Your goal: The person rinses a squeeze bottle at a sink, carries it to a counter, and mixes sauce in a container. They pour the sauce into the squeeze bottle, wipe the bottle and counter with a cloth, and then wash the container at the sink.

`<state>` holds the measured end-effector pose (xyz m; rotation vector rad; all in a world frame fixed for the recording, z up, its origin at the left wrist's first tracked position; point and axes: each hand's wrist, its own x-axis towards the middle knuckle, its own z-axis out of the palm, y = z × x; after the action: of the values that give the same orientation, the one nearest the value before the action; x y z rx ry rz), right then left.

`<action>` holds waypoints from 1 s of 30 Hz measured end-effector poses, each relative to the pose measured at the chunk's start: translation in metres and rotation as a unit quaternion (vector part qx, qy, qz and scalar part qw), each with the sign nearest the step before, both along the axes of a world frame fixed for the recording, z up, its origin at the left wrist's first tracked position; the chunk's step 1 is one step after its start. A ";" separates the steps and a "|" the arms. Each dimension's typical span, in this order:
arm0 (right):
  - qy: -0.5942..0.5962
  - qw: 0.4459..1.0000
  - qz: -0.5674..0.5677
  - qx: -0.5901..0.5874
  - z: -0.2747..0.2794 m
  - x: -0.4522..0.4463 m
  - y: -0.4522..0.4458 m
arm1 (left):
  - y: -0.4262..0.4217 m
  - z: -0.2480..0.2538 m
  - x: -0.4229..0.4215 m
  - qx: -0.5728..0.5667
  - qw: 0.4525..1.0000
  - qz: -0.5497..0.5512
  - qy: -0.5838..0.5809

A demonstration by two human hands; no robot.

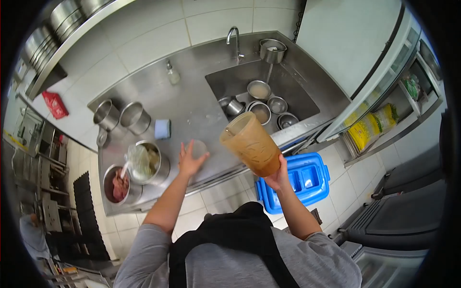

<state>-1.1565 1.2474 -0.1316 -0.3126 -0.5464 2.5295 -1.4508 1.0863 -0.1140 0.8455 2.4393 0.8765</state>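
Observation:
My right hand (pixel 277 178) grips the lower end of a tall translucent plastic container (pixel 247 141), tilted over the front of the counter. Brown residue coats its walls, and brown liquid sits toward the bottom. My left hand (pixel 191 163) is spread above the steel counter (pixel 187 115), its fingers apart. Beside those fingers lies a clear round lid-like disc (pixel 198 148); whether they touch it I cannot tell. A blue sponge (pixel 163 129) rests farther left. Near the counter's left edge stand a steel pot (pixel 162 168) with a plastic bag in it and another with raw meat (pixel 120 185).
Steel bowls (pixel 260 113) sit in the sink (pixel 300 98), below a faucet (pixel 233 41). Two steel pots (pixel 135 118) and a soap bottle (pixel 172 74) stand on the counter. A blue lidded bin (pixel 293 185) occupies the floor. On the right, a glass door (pixel 379 81) stands ajar.

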 end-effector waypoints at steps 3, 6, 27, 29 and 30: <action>0.025 1.000 -0.002 0.018 0.012 -0.042 0.053 | 0.042 0.008 -0.008 -0.032 0.987 -0.050 0.147; 0.015 1.000 0.016 -0.001 0.000 -0.087 0.120 | 0.104 0.049 -0.009 0.211 0.970 -0.081 -0.093; -0.546 0.365 -0.109 0.746 -0.060 -0.337 0.465 | 0.393 -0.016 -0.182 0.192 0.950 0.114 -0.220; -0.340 0.393 -0.321 0.792 -0.050 -0.360 0.460 | 0.401 -0.021 -0.181 0.173 0.956 0.122 -0.204; -0.342 0.394 -0.320 0.791 -0.059 -0.362 0.469 | 0.403 -0.023 -0.181 0.175 0.955 0.123 -0.204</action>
<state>-1.5183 1.7162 -0.1906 -0.5525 -2.1835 0.2117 -1.6321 1.4894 -0.1367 0.4131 2.0770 1.4478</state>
